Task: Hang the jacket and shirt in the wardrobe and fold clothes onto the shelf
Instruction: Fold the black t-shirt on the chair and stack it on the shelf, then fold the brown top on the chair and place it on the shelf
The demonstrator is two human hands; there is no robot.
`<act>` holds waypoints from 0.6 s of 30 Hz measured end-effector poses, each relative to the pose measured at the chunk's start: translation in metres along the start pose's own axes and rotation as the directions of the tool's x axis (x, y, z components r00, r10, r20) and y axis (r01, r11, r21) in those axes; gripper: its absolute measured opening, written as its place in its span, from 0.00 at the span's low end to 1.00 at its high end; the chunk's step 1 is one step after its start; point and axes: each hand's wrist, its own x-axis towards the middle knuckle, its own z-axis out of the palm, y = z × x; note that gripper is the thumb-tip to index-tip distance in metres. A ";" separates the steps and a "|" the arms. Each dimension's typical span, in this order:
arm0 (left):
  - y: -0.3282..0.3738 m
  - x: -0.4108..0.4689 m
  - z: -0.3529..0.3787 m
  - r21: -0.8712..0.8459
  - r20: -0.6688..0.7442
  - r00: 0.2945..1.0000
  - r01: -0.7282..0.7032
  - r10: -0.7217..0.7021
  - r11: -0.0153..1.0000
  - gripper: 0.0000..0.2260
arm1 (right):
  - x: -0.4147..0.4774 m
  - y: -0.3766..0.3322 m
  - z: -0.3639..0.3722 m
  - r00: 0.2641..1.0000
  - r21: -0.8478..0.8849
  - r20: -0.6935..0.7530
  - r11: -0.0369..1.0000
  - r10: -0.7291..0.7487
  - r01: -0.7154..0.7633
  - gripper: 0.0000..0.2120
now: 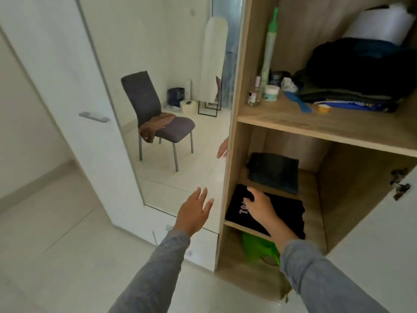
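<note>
1. The wardrobe (pixel 239 105) stands open, with the mirrored door (pixel 180 64) to its left.
2. The right hand (pixel 259 205) reaches into the lower compartment and rests on top of the black folded garment (pixel 284 214). Its fingers are spread and bent down onto the cloth, touching it without closing round it.
3. That garment carries a pale print and lies flat at the front of the lower shelf (pixel 312 213), its near edge at the shelf lip.
4. A dark grey folded garment (pixel 273 172) lies just behind it on the same shelf.
5. The left hand (pixel 194 211) hangs in the air in front of the mirror, fingers straight and apart, holding nothing.
6. A green item (pixel 259 247) sits below the lower shelf.
7. The upper shelf (pixel 316 125) holds a stack of dark clothes (pixel 349 75), a white jar (pixel 270 92) and small bottles.
8. The mirror reflects a grey chair (pixel 144 98) with a brown garment (pixel 155 125) draped over its seat.
</note>
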 end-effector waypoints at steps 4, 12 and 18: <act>-0.067 -0.077 -0.054 -0.014 -0.084 0.991 0.106 -0.106 0.994 0.25 | -0.051 -0.063 0.064 0.989 0.012 0.076 0.992 -0.125 0.125 0.22; -0.244 -0.297 -0.177 -0.041 -0.274 0.857 0.443 -0.436 0.896 0.25 | -0.182 -0.204 0.269 0.843 0.031 0.368 0.911 -0.392 0.410 0.21; -0.347 -0.449 -0.251 -0.149 -0.387 0.639 0.668 -0.665 0.729 0.25 | -0.277 -0.307 0.400 0.629 0.108 0.561 0.801 -0.538 0.589 0.20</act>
